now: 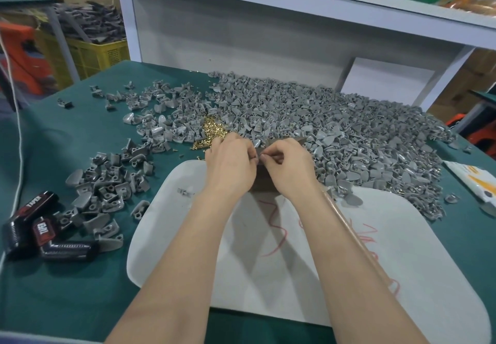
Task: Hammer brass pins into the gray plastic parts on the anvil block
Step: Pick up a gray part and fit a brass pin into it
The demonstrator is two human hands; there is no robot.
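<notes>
My left hand (230, 165) and my right hand (291, 168) meet over the dark anvil block (261, 184), which they mostly hide. Together they pinch one gray plastic part (258, 145) between their fingertips. Whether a pin is in my right fingertips is too small to tell. A wooden hammer handle (351, 229) runs out from under my right wrist along the forearm, and its head is hidden. Loose brass pins (212, 130) lie in a small pile just beyond my left hand. A large heap of gray parts (335, 129) spreads behind and to the right.
The anvil stands on a white board (295, 276) with red scribbles, on a green table. A smaller pile of gray parts (107, 193) lies to the left, with black boxes (35, 225) near the left edge. A white packet (473, 180) lies at the right. A white shelf unit stands behind.
</notes>
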